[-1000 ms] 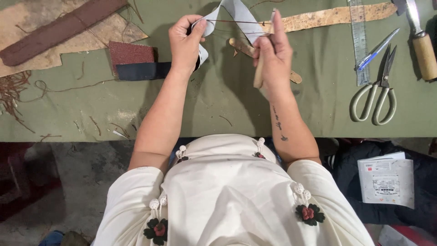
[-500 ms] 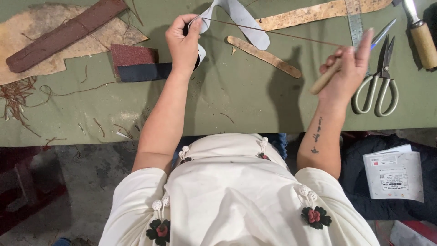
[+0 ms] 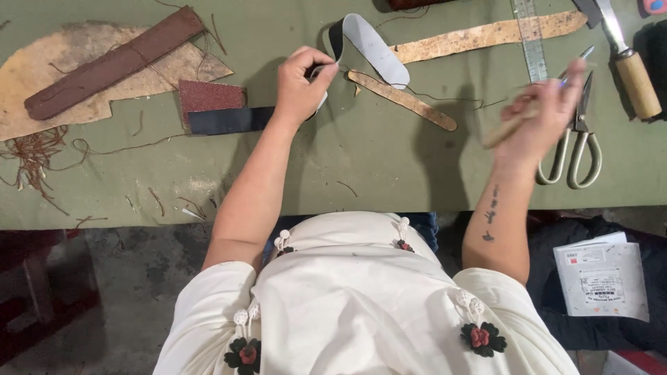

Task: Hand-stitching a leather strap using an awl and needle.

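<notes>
Pinching the pale curved leather strip (image 3: 372, 50) at its near end, the left hand (image 3: 300, 85) stays closed at 12 o'clock, while the blurred right hand (image 3: 538, 118), at 2 o'clock beside the scissors (image 3: 573, 142), is closed round a wooden-handled tool (image 3: 511, 126), drawing thread (image 3: 445, 97) taut across bare tabletop (image 3: 347, 167).

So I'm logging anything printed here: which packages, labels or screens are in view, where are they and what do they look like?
White paper packet: lower right, off the green table, lying on dark cloth; roughly square, white, with small printed labels, one with a red mark.
Metal ruler: top right on the table; narrow, grey, with printed graduations.
No screens or signs.
</notes>
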